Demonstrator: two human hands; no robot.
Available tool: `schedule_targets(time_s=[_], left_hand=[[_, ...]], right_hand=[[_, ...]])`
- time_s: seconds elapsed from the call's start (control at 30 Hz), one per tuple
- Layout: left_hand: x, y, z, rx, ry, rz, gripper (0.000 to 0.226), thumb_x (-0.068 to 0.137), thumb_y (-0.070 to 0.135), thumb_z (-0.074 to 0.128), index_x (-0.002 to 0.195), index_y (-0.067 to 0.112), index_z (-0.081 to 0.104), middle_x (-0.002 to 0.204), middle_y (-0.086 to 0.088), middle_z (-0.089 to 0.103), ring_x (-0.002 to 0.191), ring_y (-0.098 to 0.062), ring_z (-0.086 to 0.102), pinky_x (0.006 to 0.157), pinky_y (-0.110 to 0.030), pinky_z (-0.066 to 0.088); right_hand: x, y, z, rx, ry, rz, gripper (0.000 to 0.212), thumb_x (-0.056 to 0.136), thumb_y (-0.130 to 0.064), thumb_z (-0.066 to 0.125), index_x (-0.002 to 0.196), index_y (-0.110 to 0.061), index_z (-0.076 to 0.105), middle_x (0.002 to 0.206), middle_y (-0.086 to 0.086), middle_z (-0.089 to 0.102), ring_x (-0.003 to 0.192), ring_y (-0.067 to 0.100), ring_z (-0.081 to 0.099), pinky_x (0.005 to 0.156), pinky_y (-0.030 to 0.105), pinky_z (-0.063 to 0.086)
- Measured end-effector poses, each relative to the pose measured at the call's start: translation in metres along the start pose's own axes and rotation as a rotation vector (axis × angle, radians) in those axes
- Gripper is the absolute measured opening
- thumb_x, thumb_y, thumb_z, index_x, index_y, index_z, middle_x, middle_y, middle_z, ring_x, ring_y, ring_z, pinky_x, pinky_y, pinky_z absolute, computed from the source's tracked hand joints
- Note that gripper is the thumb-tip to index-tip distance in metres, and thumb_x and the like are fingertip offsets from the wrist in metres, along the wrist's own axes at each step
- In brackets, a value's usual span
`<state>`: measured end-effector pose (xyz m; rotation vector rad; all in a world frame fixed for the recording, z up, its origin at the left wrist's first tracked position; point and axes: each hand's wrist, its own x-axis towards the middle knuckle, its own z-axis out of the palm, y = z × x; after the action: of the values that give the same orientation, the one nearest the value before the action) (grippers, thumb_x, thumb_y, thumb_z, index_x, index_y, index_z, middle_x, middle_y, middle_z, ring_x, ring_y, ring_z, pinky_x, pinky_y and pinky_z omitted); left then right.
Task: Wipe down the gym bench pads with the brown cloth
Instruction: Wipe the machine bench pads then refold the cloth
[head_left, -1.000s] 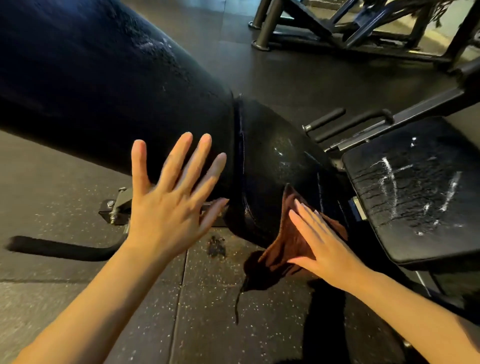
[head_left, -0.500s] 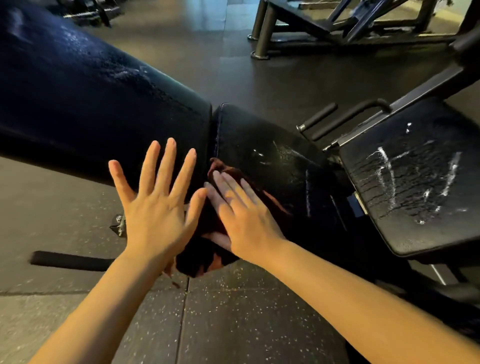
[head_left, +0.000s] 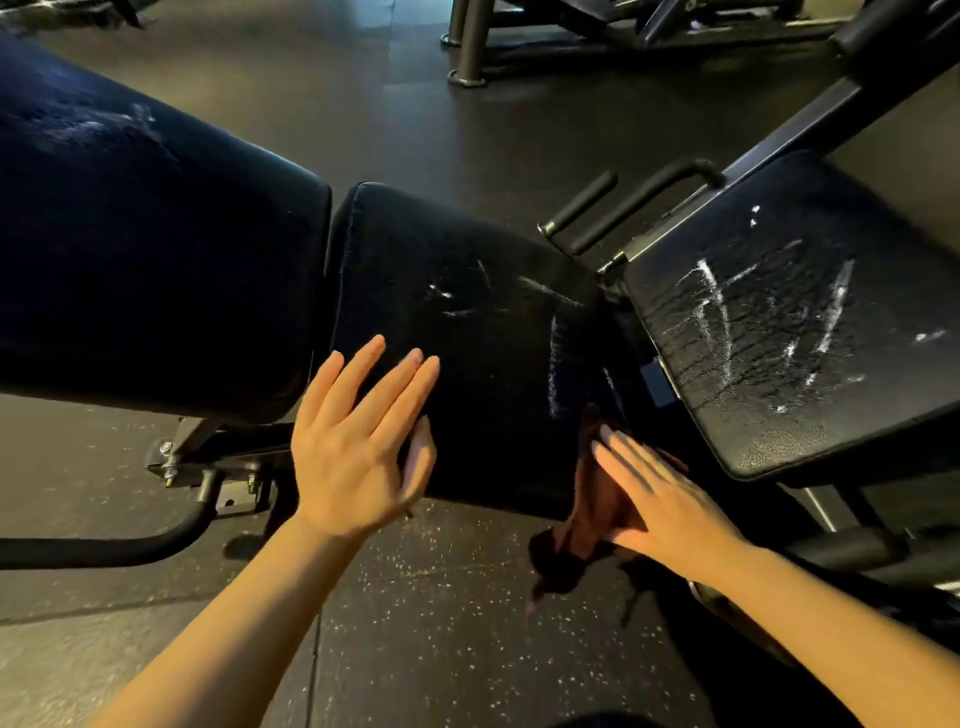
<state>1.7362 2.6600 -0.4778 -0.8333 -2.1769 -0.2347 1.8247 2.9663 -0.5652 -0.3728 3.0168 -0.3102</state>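
bench pads (head_left: 467, 312) glossy grained vinyl, perhaps; brown cloth (head_left: 597, 499) soft, matt; floor (head_left: 441, 623) speckled rubber.

No legible text, label, brand, number or sign appears in the view. The white streaks on the seat pad (head_left: 493, 332) and on the right pad (head_left: 779, 322) are smears, not characters.

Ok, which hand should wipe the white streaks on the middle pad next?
Right. The right hand already presses the brown cloth flat against the middle pad, just below the white streaks. The left hand is open and holds no cloth.
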Motion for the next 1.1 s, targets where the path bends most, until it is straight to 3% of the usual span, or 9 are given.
schedule_targets(time_s=[0.13,0.27,0.4,0.53,0.63,0.77,0.9,1.0,1.1], left_hand=[[0.003,-0.003,0.004,0.002,0.041,-0.004,0.041,0.094,0.026,0.049,0.126,0.010,0.068,0.127,-0.005,0.067,0.129,-0.034,0.055,0.112,-0.044,0.033],[0.002,-0.004,0.004,0.007,0.056,0.006,0.040,0.095,0.027,0.050,0.126,0.010,0.068,0.127,-0.005,0.068,0.128,-0.033,0.056,0.111,-0.045,0.035],[0.001,-0.003,0.004,0.001,0.044,-0.010,0.040,0.096,0.027,0.048,0.127,0.011,0.068,0.128,-0.005,0.067,0.128,-0.033,0.056,0.111,-0.047,0.037],[-0.001,-0.002,0.002,0.013,0.019,0.001,0.041,0.096,0.028,0.048,0.127,0.011,0.068,0.128,-0.006,0.067,0.128,-0.033,0.056,0.111,-0.047,0.036],[-0.003,0.001,-0.001,0.025,-0.001,-0.009,0.040,0.095,0.027,0.050,0.127,0.011,0.068,0.128,-0.005,0.067,0.126,-0.034,0.057,0.111,-0.047,0.035],[-0.004,0.004,-0.001,0.012,0.002,-0.040,0.040,0.097,0.027,0.049,0.128,0.012,0.067,0.129,-0.004,0.067,0.127,-0.033,0.056,0.111,-0.048,0.035],[-0.005,0.006,-0.002,0.002,0.006,-0.061,0.039,0.096,0.027,0.050,0.129,0.012,0.067,0.129,-0.006,0.067,0.127,-0.033,0.056,0.113,-0.047,0.031],[-0.004,0.014,-0.006,0.014,-0.010,-0.093,0.040,0.096,0.026,0.051,0.131,0.014,0.065,0.132,-0.005,0.065,0.129,-0.032,0.054,0.115,-0.050,0.027],[-0.006,0.026,-0.006,0.081,-0.054,-0.066,0.042,0.096,0.031,0.050,0.133,0.018,0.064,0.136,-0.002,0.063,0.132,-0.031,0.052,0.116,-0.058,0.020]], right_hand=[[-0.007,-0.004,-0.010,0.065,-0.201,0.091,0.103,0.096,-0.042,0.058,0.132,-0.031,-0.038,0.147,-0.014,-0.041,0.139,0.005,-0.035,0.122,0.029,-0.010],[0.014,-0.050,-0.019,0.206,-0.057,0.041,0.094,0.097,-0.037,0.055,0.142,-0.031,-0.027,0.152,-0.013,-0.035,0.140,0.002,-0.036,0.121,0.030,-0.016],[0.038,-0.078,-0.017,0.234,0.094,-0.041,0.087,0.085,-0.058,0.035,0.151,-0.031,-0.015,0.160,-0.012,-0.023,0.146,0.002,-0.027,0.120,0.028,-0.015],[0.035,-0.063,-0.004,0.107,0.194,-0.103,0.094,0.086,-0.059,0.042,0.156,-0.028,-0.013,0.165,-0.001,-0.001,0.153,0.013,-0.005,0.123,0.032,0.000],[0.031,-0.044,0.001,0.096,0.167,-0.141,0.104,0.085,-0.061,0.055,0.151,-0.042,-0.023,0.164,-0.006,-0.007,0.151,0.007,-0.011,0.122,0.031,-0.004],[0.014,-0.012,-0.003,0.045,-0.038,-0.034,0.104,0.087,-0.065,0.057,0.137,-0.052,-0.033,0.151,-0.022,-0.033,0.138,-0.007,-0.035,0.120,0.027,-0.014],[0.002,-0.003,-0.014,0.138,-0.191,0.049,0.095,0.091,-0.060,0.055,0.137,-0.046,-0.027,0.150,-0.020,-0.036,0.142,0.002,-0.032,0.121,0.028,-0.013],[-0.015,-0.021,-0.014,0.300,-0.119,0.178,0.091,0.096,-0.043,0.058,0.145,-0.044,-0.019,0.155,-0.016,-0.027,0.146,0.006,-0.025,0.119,0.028,-0.011],[-0.026,-0.055,-0.011,0.711,0.130,0.464,0.068,0.103,-0.033,0.047,0.155,-0.041,0.004,0.162,-0.018,-0.007,0.151,0.007,-0.010,0.123,0.038,-0.001]])
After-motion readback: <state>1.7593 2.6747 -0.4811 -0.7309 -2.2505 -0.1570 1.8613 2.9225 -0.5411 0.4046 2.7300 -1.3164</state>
